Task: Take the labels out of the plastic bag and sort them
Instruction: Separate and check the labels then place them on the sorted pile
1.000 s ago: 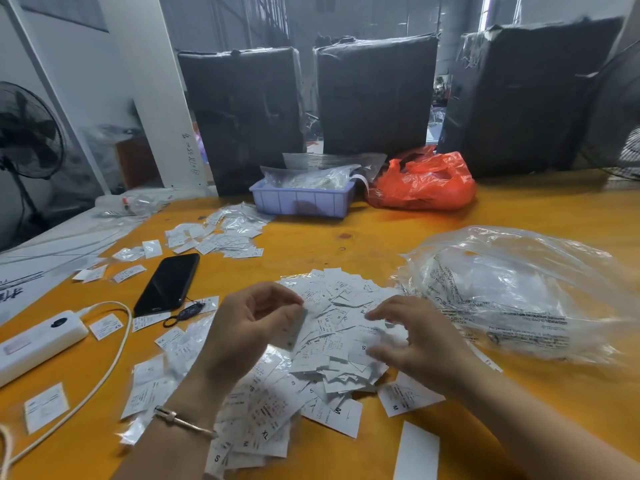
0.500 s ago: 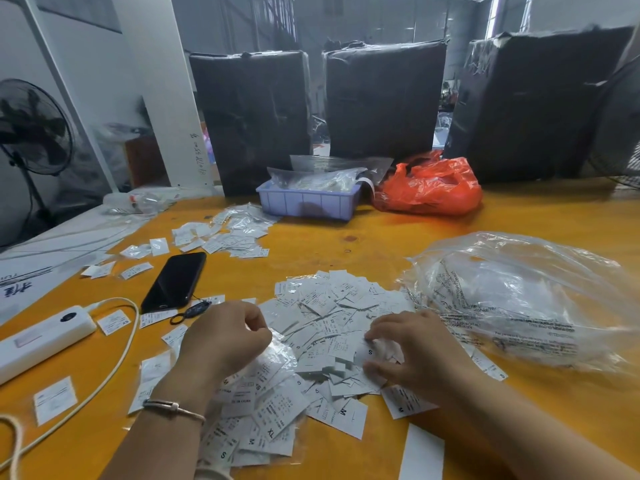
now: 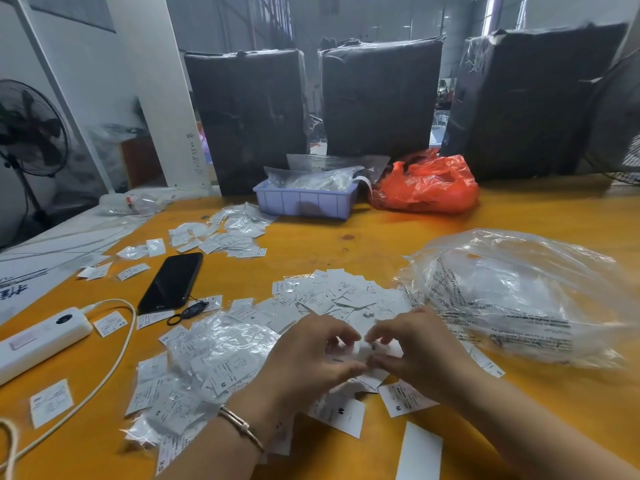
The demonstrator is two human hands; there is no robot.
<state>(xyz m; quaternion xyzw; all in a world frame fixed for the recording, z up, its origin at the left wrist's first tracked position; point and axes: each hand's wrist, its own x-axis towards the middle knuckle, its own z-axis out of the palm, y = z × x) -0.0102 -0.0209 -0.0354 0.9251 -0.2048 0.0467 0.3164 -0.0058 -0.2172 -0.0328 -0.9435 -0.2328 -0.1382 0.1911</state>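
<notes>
A heap of small white size labels point(image 3: 332, 299) lies on the orange table point(image 3: 311, 244) in front of me. My left hand point(image 3: 308, 362) and my right hand point(image 3: 415, 348) meet over the near side of the heap, fingers curled, pinching a few labels point(image 3: 372, 348) between them. A large clear plastic bag point(image 3: 519, 296) with black print lies to the right, apart from my right hand. Labels in small clear sleeves point(image 3: 214, 355) spread to the left of my left hand.
A black phone point(image 3: 171, 282) and a white power strip point(image 3: 38, 337) with its cable lie at left. A second spread of labels point(image 3: 221, 233), a lilac tray point(image 3: 304, 199) and an orange bag point(image 3: 426, 183) sit farther back before three black-wrapped bales.
Both hands have come together near the heap's front edge; the left hand moved right toward the right hand, and they now share a small bunch of labels.
</notes>
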